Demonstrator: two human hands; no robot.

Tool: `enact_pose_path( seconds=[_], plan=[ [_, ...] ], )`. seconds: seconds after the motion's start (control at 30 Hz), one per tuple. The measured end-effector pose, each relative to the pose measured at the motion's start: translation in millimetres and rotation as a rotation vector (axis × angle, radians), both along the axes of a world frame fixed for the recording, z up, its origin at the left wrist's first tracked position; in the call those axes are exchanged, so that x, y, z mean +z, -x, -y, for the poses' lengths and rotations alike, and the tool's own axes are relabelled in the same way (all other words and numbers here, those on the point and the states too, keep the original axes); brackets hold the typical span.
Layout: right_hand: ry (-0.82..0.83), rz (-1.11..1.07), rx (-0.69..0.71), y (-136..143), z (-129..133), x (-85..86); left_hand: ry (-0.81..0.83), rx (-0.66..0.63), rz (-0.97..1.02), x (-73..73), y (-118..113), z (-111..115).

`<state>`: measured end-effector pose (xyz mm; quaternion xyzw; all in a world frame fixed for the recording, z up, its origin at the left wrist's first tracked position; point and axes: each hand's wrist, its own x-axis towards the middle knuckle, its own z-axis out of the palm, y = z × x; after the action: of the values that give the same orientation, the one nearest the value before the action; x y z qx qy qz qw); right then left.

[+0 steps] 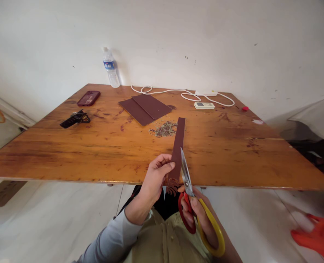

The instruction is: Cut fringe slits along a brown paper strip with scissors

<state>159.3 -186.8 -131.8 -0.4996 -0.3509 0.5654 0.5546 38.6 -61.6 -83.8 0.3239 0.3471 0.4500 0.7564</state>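
A long strip of dark brown sandpaper-like sheet (178,146) is pinched between the thumb and fingers of my left hand (157,173). Its near end is cut into several thin curled fringes. My right hand (201,213) has its fingers through the red and yellow handles of a pair of scissors (187,179). The blades point away from me, lying along the strip's right edge and looking nearly closed. Beyond the strip, a small heap of thin cut scraps (165,129) lies on the wooden table (96,153).
Two brown sheets (145,109) overlap behind the scraps. A water bottle (111,69), a phone (88,98) and a black strap-like item with keys (75,118) are at left. A white power strip with cable (206,93) and a remote (204,105) are at right.
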Motion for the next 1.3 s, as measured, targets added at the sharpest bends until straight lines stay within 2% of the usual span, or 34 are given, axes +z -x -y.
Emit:
enact_pose_path(
  seconds=[0.33,0.7,0.93,1.3],
  plan=[
    [-0.015,0.017,0.037,0.4,-1.6,-0.6,-0.016,-0.022,0.002,-2.9,-0.3,-0.1],
    [-0.024,0.021,0.059,-2.4,1.8,-4.1,-0.064,0.014,-0.016,-3.8,-0.1,-1.0],
    [-0.125,-0.053,0.100,-5.7,-1.3,-7.0,-0.054,-0.007,-0.004,-0.5,0.3,1.3],
    [-0.104,-0.072,0.083,-3.6,-2.2,-2.3,-0.082,0.032,0.023,3.0,-0.5,-0.8]
  ],
)
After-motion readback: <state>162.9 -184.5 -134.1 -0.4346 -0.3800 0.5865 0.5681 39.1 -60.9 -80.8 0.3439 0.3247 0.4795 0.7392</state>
